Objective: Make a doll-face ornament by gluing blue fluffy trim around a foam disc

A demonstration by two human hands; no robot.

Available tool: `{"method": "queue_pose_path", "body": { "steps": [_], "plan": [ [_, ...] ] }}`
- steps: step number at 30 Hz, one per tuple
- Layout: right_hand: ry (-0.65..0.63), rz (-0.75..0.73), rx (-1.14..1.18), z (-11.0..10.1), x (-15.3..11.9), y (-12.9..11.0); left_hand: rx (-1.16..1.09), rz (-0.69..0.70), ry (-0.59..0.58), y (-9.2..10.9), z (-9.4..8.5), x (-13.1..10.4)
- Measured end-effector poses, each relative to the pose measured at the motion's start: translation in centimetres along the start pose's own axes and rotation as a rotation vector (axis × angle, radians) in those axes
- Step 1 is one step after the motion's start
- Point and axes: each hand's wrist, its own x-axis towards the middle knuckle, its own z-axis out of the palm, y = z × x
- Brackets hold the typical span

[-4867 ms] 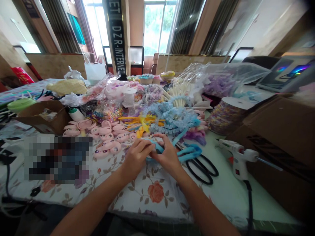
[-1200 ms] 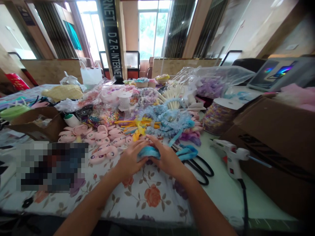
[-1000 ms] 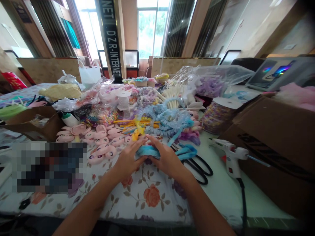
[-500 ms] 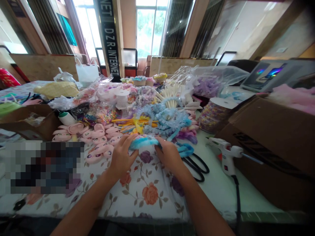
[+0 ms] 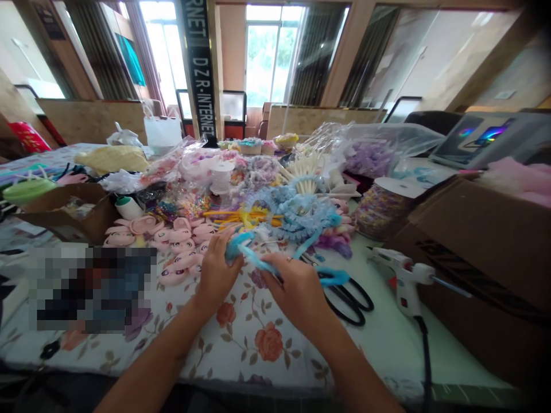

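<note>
The tabletop [image 5: 387, 338] under my arms carries a flowered cloth on the near left and a heap of craft trimmings at the back, with a brown cardboard box [image 5: 486, 246] along the right. Nearer me on the right lie a white glue gun [image 5: 402, 275] and a pair of black scissors [image 5: 350, 298], both apart from my hands.

What I am working is the blue fuzzy strip [image 5: 253, 261], a chenille-like length that sits just above the cloth between my two hands, in front of the pile of pale blue lace trim [image 5: 301, 215]. I judge it very light, soft in its pile yet with enough body to keep a bend; it should not slip, and it will not break, though a hard pinch could kink it. The best hold looks to be near each end, leaving the middle free to shape.

Its long axis runs from upper left to lower right: the curled end rises by my left hand [image 5: 215, 275], and the other end disappears into my right hand [image 5: 299, 292].

My left fingers [image 5: 224, 244] are closed narrowly round the curled end. My right fingers are pinched shut on the lower stretch of the strip.
</note>
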Motion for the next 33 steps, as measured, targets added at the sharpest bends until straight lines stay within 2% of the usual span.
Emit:
{"method": "queue_pose_path", "body": {
  "steps": [4,7,11,14,16,18,22,24,28,33],
  "plan": [
    [-0.088,-0.219,-0.164,1.1,-0.6,-3.2,-0.093,-0.083,0.0,0.0,0.1,-0.2],
    [-0.185,-0.321,-0.176,2.2,-1.3,-4.1,-0.214,-0.158,-0.02,0.3,0.3,-0.6],
    [-0.284,-0.269,-0.159,2.0,-2.3,-3.4,-0.392,-0.218,-0.048,0.6,0.6,-1.0],
    [-0.325,-0.19,-0.128,0.6,-3.0,-2.6,-0.418,-0.089,-0.03,0.8,0.5,-1.0],
    [-0.347,-0.123,-0.057,-0.4,-3.3,-2.0,-0.388,0.024,-0.059,1.1,0.0,-0.7],
    [-0.298,-0.057,0.061,-1.2,-3.6,-1.2,-0.354,0.087,-0.122,1.4,-0.5,-0.5],
    [0.131,0.06,0.294,-1.7,-3.8,0.9,-0.373,0.099,-0.24,1.9,-1.1,-0.3],
    [0.239,0.038,0.365,-1.6,-3.8,1.6,-0.417,0.1,-0.281,2.2,-1.2,-0.4],
    [0.178,-0.043,0.333,-0.8,-3.4,1.9,-0.501,0.094,-0.309,2.3,-0.9,-0.6],
    [0.168,-0.003,0.213,0.5,-3.0,2.9,-0.562,0.027,-0.313,2.4,-0.7,-0.8]
  ]
}}
